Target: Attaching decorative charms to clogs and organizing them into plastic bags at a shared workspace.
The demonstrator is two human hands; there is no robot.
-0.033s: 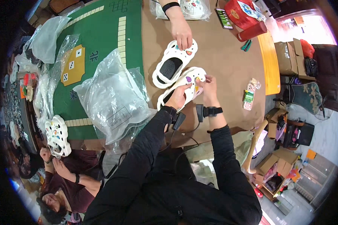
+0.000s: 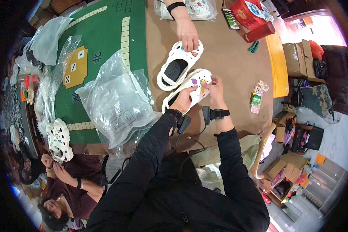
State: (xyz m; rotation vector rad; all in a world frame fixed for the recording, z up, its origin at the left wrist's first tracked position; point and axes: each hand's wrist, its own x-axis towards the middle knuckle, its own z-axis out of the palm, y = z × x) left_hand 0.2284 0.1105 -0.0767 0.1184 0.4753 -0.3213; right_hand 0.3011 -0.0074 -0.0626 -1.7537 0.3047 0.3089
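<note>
A white clog (image 2: 185, 88) with a dark insole and colourful charms lies tilted on the brown table before me. My left hand (image 2: 183, 99) grips its side near the foot opening. At the toe, my right hand (image 2: 215, 88) has its fingers pinched on a charm; its exact shape is hidden by the fingers. The matching white clog (image 2: 174, 69) lies just beyond, with its strap toward me. From the far side, another person's hand (image 2: 187, 35) presses fingers on the toe of that second clog.
Clear plastic bags (image 2: 116, 100) lie left, over a green mat (image 2: 92, 65). A bagged pair (image 2: 199, 9), phone (image 2: 231, 19), red cylinder (image 2: 260, 32), green clippers (image 2: 254, 46) and small charm packet (image 2: 256, 99) lie around. At lower left, a person sits by another white clog (image 2: 58, 141).
</note>
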